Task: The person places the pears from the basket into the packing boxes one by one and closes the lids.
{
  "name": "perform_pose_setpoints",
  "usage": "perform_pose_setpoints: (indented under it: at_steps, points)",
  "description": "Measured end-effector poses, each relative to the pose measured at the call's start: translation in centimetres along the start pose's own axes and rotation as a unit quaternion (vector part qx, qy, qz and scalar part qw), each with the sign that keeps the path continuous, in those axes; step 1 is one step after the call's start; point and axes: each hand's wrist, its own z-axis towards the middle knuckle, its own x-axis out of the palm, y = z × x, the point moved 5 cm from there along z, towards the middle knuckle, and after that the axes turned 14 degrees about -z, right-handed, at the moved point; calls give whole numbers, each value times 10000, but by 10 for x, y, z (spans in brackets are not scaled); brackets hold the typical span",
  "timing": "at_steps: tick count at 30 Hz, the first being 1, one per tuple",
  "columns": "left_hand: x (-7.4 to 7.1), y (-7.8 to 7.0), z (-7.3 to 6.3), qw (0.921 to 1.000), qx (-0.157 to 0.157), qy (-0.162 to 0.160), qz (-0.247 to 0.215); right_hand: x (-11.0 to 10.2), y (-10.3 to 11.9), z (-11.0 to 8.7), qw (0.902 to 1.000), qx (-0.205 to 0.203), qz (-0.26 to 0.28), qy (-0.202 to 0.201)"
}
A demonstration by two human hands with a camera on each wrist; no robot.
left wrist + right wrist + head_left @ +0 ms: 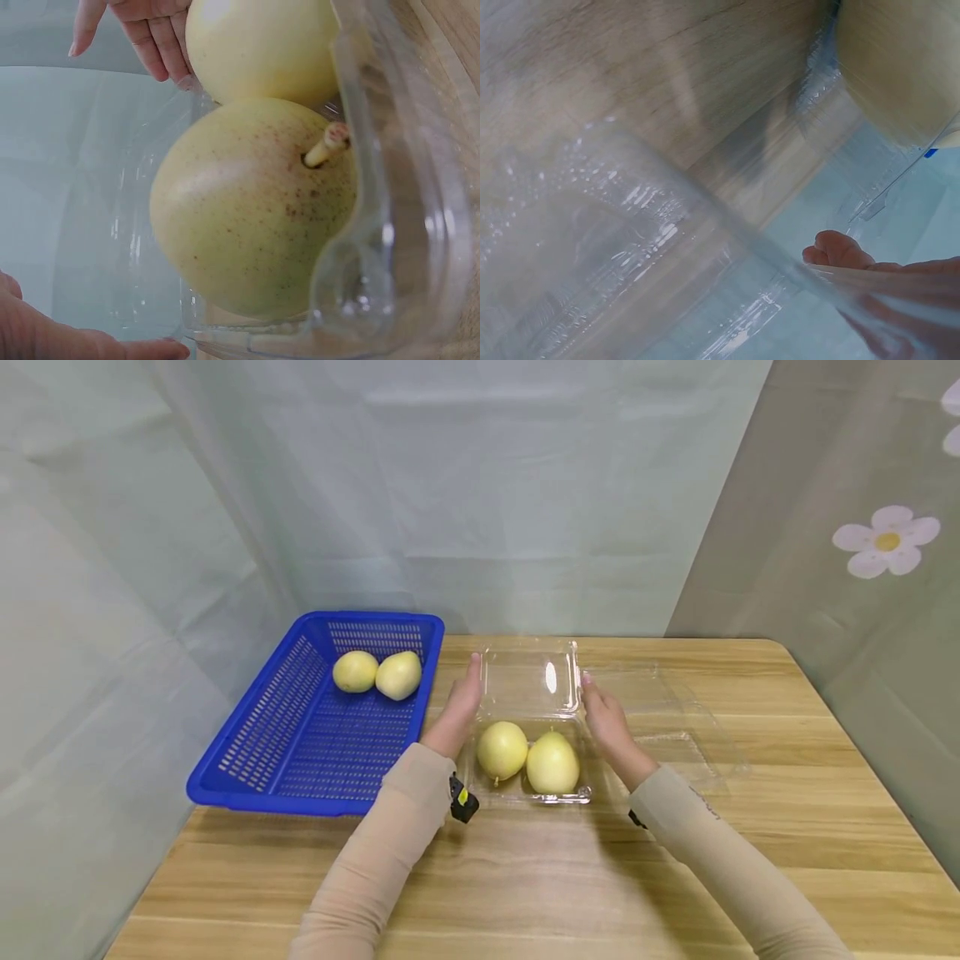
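A clear plastic clamshell box (528,681) stands on the table with its lid raised at the back. Two pale yellow pears (502,750) lie side by side in its base; the left wrist view shows a speckled pear (247,210) with a short stem close up. My left hand (461,703) is upright at the left side of the lid, fingers extended. Opposite it, my right hand (606,720) is beside the lid's right edge, its fingers straight in the left wrist view. Whether either hand touches the plastic is hard to tell.
To the left stands a blue slotted basket (345,764) holding two more pears (398,676). Further clear plastic packaging (675,752) lies open on the right, close by my right forearm. The wooden table (540,893) ends at a cloth backdrop behind.
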Motion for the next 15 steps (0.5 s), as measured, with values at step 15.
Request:
perform_pose_setpoints:
  at_steps: [15]
  points:
    - [-5,-9,-8,9995,187,-222,-92,-4,8,-6,9998,-97,137,-121]
